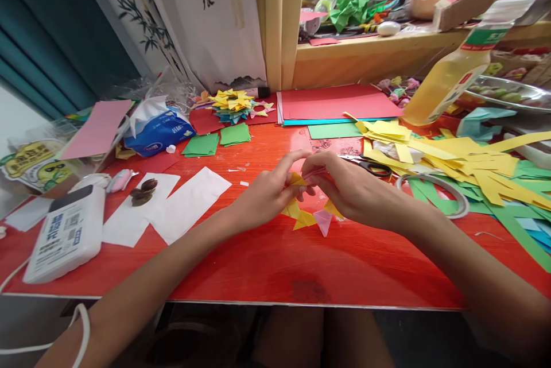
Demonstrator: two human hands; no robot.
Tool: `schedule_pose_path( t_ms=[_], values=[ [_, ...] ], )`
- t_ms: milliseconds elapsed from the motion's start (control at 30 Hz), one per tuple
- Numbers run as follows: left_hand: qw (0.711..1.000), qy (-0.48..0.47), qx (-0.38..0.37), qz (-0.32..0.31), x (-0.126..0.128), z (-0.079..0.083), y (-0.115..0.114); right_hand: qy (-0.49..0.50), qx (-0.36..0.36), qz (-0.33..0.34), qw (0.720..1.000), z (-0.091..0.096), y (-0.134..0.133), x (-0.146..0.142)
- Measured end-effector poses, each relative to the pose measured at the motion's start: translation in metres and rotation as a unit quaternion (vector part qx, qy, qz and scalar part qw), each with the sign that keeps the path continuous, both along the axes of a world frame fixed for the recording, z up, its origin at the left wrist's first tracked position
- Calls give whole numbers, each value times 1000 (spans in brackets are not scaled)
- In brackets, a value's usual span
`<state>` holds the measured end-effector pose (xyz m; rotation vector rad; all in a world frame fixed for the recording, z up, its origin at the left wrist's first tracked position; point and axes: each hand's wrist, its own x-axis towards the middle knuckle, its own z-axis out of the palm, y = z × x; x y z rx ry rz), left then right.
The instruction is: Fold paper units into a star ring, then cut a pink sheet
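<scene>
"How do the arms look?"

"The left forearm [150, 279] and the right forearm [456, 256] are bare and slim, each tapering toward the wrist."

"And the hands?"

"Bare too: the left hand [267, 196] and the right hand [348, 187] have slender fingers [293, 162] and softly rounded knuckles."

"What's that white curve?"

"A smooth, thin cable [86, 328] looping over the left forearm; whether it's worn or just lies there, I can't tell."

"The legs [288, 339]?"

"Partly visible, in shadow; clothing is too dim to make out."
</scene>
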<state>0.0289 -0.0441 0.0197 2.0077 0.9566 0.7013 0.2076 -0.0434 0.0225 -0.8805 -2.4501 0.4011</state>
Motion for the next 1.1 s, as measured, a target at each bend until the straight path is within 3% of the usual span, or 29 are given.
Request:
schedule_pose_path(
  t_ms=[133,233,400,567,767,933,1100],
  values=[
    [999,30,-4,37,-1,-2,3,50,-31,-20,998,-3,4,-3],
    [996,40,-4,77,-3,-5,9,116,-95,-60,987,-7,10,-4],
    [994,-30,-58,89,-8,-9,20,233,-239,-92,938,-13,24,3],
    [988,-72,-82,113,-11,-18,27,210,-369,-57,904,-19,31,6],
    [976,-115,-148,109,-10,-35,31,248,-438,-47,863,-32,28,-2],
    [961,-164,-200,96,-7,-39,33,269,-462,-42,844,-37,30,-3],
    [959,-189,-112,181,-9,-44,39,371,-437,-77,816,-44,36,-3]
  ],
)
